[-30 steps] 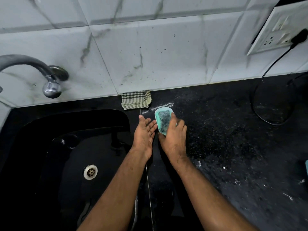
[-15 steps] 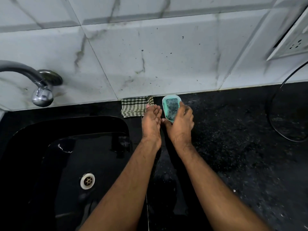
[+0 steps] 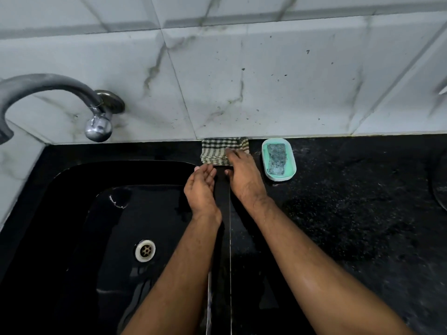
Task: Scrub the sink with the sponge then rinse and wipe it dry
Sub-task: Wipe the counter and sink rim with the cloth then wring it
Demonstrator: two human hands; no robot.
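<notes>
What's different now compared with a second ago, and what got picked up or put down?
The right hand let go of the soap dish holding the scrub pad, leaving it by the wall, and moved left onto the checked cloth. The left hand remains open beside it. Sink and faucet unchanged.

left grip (image 3: 202, 183) relaxed (palm inward), right grip (image 3: 242, 174) reaching

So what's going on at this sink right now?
A person stands at a wet black sink. The right hand rests on the folded checked cloth by the wall, apparently about to pick it up. The left hand hovers open beside it. The sponge sits in its green dish on the counter. The tap shows no running water.
</notes>
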